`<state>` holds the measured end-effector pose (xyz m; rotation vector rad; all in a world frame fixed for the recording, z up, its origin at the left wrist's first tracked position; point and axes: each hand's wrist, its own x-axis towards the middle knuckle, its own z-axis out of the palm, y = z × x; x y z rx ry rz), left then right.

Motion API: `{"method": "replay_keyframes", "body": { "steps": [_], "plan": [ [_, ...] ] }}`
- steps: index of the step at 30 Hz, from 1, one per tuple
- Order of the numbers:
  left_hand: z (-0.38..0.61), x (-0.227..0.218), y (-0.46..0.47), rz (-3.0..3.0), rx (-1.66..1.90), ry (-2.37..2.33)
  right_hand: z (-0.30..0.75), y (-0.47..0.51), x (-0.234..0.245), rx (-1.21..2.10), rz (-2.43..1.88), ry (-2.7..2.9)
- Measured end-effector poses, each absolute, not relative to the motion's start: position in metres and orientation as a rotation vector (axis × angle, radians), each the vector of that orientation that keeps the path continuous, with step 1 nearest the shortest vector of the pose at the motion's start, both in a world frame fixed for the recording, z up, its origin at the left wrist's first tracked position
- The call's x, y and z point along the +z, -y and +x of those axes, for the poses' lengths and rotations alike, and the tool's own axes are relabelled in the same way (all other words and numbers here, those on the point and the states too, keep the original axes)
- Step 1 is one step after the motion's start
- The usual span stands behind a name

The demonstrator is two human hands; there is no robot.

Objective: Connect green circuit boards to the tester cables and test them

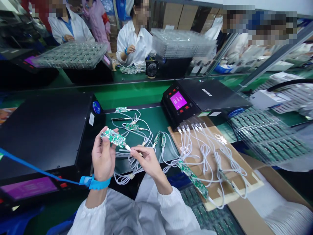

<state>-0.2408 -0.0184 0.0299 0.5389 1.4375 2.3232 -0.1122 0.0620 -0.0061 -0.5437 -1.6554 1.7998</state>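
Note:
My left hand point(104, 160) is closed on a green circuit board point(113, 137), thumb on its face, and wears a blue wrist strap point(97, 182). At the board's right end sits a white cable plug point(127, 148). My right hand point(146, 161) pinches that plug's cable end between thumb and fingers. Whether the plug is fully seated cannot be made out. Behind my hands, several more boards point(132, 127) lie on the green bench point(151, 114), wired to white cables point(146, 130). Further boards point(192, 179) rest at the right, along the edge of a cardboard sheet point(212, 150).
A black tester point(202, 94) with a purple screen has several cables plugged into its front. Another black box point(46, 130) stands at the left. Trays of boards point(266, 133) and an open carton point(246, 212) are on the right. Co-workers point(135, 39) sit across the bench.

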Motion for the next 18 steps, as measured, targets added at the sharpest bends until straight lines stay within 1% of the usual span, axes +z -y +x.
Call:
{"method": "replay_keyframes", "body": {
  "steps": [5,18],
  "plan": [
    [-0.244,0.026,0.021,0.524,2.236,-1.468,-0.11,-0.063,-0.002,1.773,-0.478,1.738],
    [-0.248,0.015,0.025,0.605,2.094,-1.594,-0.116,-0.062,-0.012,1.733,-0.515,1.673]
  ]
}}
